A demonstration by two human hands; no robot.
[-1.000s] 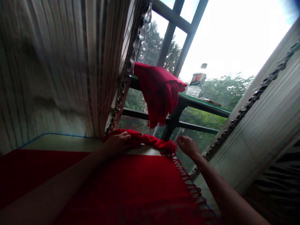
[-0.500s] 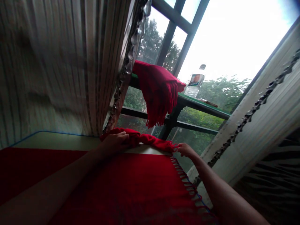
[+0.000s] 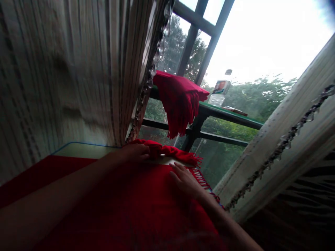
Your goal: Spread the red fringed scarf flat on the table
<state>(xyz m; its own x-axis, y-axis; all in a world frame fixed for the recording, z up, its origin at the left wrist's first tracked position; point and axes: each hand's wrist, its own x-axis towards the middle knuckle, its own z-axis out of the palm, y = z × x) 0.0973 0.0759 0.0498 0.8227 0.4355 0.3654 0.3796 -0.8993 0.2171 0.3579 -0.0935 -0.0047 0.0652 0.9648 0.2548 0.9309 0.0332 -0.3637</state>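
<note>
A red fringed cloth (image 3: 136, 205) lies spread over a table (image 3: 78, 150) in front of me. Its far edge is bunched into a roll (image 3: 170, 151) along the table's far side. My left hand (image 3: 134, 152) rests on that roll with the fingers curled over it. My right hand (image 3: 185, 179) lies flat on the cloth near its fringed right corner, fingers stretched out. A second red fringed cloth (image 3: 180, 99), folded, hangs over a green window ledge (image 3: 230, 116) beyond.
A plastic water bottle (image 3: 221, 91) stands on the ledge to the right of the folded cloth. Striped curtains with beaded trim hang at the left (image 3: 65, 69) and right (image 3: 293, 139) of the window. Dark window bars (image 3: 193, 129) run behind the table.
My right hand has come in from the fringed corner and now lies flat on the spread cloth. The left hand stays on the rolled edge. The view has shifted slightly.
</note>
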